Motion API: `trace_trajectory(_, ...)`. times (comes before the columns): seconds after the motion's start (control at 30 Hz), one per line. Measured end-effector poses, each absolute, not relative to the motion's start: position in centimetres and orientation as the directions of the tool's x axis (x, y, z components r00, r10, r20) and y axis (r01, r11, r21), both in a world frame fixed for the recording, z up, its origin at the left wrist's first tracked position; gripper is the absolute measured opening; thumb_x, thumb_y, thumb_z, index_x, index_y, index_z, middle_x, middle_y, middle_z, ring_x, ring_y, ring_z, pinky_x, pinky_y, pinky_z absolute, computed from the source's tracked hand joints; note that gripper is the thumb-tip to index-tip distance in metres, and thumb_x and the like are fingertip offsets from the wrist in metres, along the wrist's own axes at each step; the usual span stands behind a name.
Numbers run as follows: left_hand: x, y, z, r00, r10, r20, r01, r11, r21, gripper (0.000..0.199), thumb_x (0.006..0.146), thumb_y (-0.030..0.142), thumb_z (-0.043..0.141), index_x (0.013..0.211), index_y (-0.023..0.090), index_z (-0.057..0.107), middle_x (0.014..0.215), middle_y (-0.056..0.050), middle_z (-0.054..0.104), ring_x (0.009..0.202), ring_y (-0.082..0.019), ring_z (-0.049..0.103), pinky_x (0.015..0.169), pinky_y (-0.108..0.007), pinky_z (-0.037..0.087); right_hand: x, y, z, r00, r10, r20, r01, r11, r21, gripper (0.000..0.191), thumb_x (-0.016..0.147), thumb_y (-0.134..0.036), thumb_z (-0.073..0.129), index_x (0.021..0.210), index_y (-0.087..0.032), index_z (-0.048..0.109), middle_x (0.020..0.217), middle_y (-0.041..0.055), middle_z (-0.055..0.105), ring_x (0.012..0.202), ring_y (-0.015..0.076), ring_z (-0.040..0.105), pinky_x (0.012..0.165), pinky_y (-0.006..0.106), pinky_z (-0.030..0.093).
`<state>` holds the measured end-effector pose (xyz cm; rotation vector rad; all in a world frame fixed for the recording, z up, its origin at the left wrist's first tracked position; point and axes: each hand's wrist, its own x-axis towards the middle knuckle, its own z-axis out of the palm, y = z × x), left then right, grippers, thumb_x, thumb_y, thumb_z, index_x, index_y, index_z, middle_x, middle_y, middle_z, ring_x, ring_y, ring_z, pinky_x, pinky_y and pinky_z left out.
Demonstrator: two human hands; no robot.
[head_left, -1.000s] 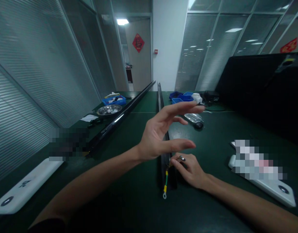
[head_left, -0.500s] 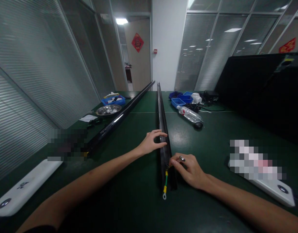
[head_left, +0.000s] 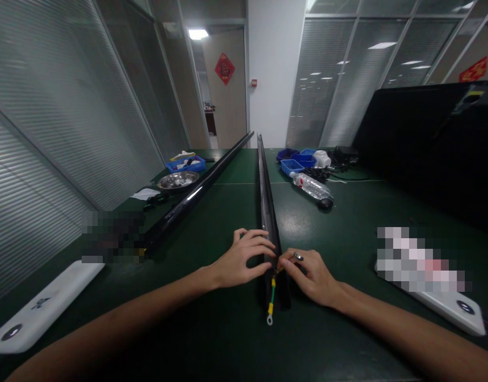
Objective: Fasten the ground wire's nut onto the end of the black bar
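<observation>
A long black channel-shaped rail (head_left: 267, 204) runs away from me along the table. Across its near part reaches my left hand (head_left: 244, 259), fingers apart and slightly curved, the tips over the rail's channel; whether they touch it I cannot tell. At the rail's right edge my right hand (head_left: 313, 277) is closed in a pinch, wearing a ring. What sits between its fingertips is too small and hidden to name. Just beside that pinch, a short green wire (head_left: 272, 292) with yellow sleeves hangs toward me, ending in a metal ring terminal (head_left: 270, 320).
Another long black rail (head_left: 196, 193) lies to the left. Beyond it are a metal dish (head_left: 179, 180) and a blue tray (head_left: 185, 164). Right of centre are blue bins (head_left: 292, 167), a plastic bottle (head_left: 311, 186) and cables. White devices (head_left: 45, 307) flank both sides; a dark panel (head_left: 423, 159) stands right.
My left hand has moved nearer to me along the rail, and its fingers have spread from a loose curl. My right hand stays at the same spot by the wire.
</observation>
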<state>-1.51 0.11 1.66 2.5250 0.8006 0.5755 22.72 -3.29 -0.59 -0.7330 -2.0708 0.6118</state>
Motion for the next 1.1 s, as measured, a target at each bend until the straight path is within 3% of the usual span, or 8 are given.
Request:
trace_trajectory(0.17,-0.3,0.1,1.6,0.810,0.548,0.207,0.361,-0.746,0.560,0.011,0.096,0.030,0.068,0.103,0.023,0.071,0.113,-0.003,0.074,0.124,-0.026,0.058,0.110,-0.046,0.019,22.6,-3.3,-0.8,-0.482,0.676,0.558,0.292,0.724,-0.625,0.023,0.106,-0.023,0.051,0.093,-0.017,0.067,0.080,0.0041,0.070,0.069,0.0157,0.068,0.068,0.026,0.051)
trace_trajectory(0.37,0.3,0.7,0.8,0.806,0.552,0.214,0.339,-0.726,0.598,0.013,0.099,0.023,0.058,0.092,0.020,0.070,0.103,-0.002,0.074,0.116,-0.023,0.061,0.105,-0.042,0.024,22.2,-3.5,-1.5,-0.413,0.680,0.606,0.378,0.733,-0.565,0.023,0.105,-0.021,0.051,0.088,-0.017,0.066,0.075,0.0026,0.070,0.060,0.0147,0.067,0.062,0.025,0.050)
trace_trajectory(0.77,0.1,0.5,0.6,0.783,0.575,0.236,0.351,-0.723,0.595,0.012,0.097,0.026,0.061,0.094,0.021,0.072,0.102,-0.002,0.074,0.112,-0.022,0.061,0.105,-0.041,0.026,22.9,-2.9,-0.8,-0.487,0.644,0.590,0.267,0.753,-0.602,0.022,0.106,-0.022,0.052,0.092,-0.017,0.068,0.075,0.0020,0.069,0.062,0.0138,0.066,0.063,0.024,0.050)
trace_trajectory(1.1,0.0,0.5,0.7,0.805,0.555,0.211,0.345,-0.727,0.594,0.014,0.098,0.027,0.059,0.092,0.021,0.071,0.100,-0.002,0.074,0.114,-0.022,0.059,0.106,-0.041,0.028,22.3,-3.6,-1.3,-0.455,0.673,0.583,0.356,0.738,-0.574,0.023,0.107,-0.024,0.049,0.094,-0.017,0.068,0.079,0.0047,0.072,0.063,0.0159,0.068,0.062,0.025,0.052)
